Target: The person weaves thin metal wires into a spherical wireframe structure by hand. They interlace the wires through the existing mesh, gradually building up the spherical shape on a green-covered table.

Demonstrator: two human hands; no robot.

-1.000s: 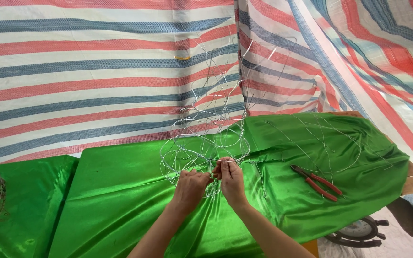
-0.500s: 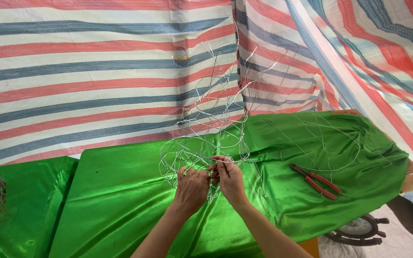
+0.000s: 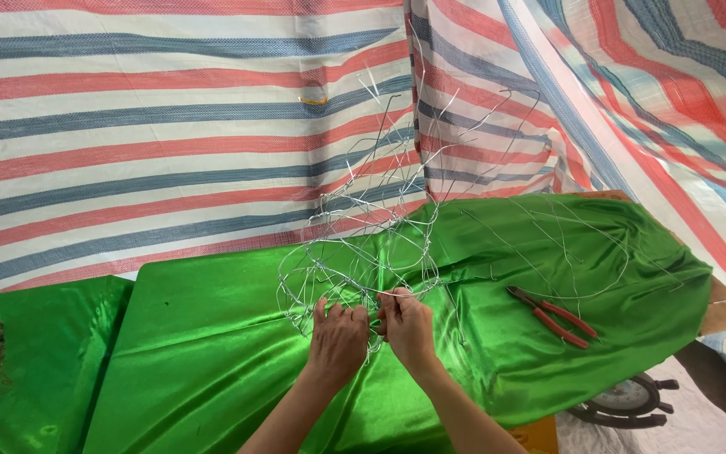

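Left hand [image 3: 337, 336]: mine, back facing up, fingers curled forward and pinched onto the near rim of the wire frame [image 3: 363, 252].
Right hand [image 3: 407, 326]: close beside the left at the same near rim of the wire frame, knuckles almost touching the left hand, fingertips pinched on a strand.
Left forearm: bare, running from below up to the wire frame, angled rightward.
Right forearm: bare, running from lower right up to the wire frame, angled leftward.
Wrists: both fairly straight, converging just short of the wire frame.
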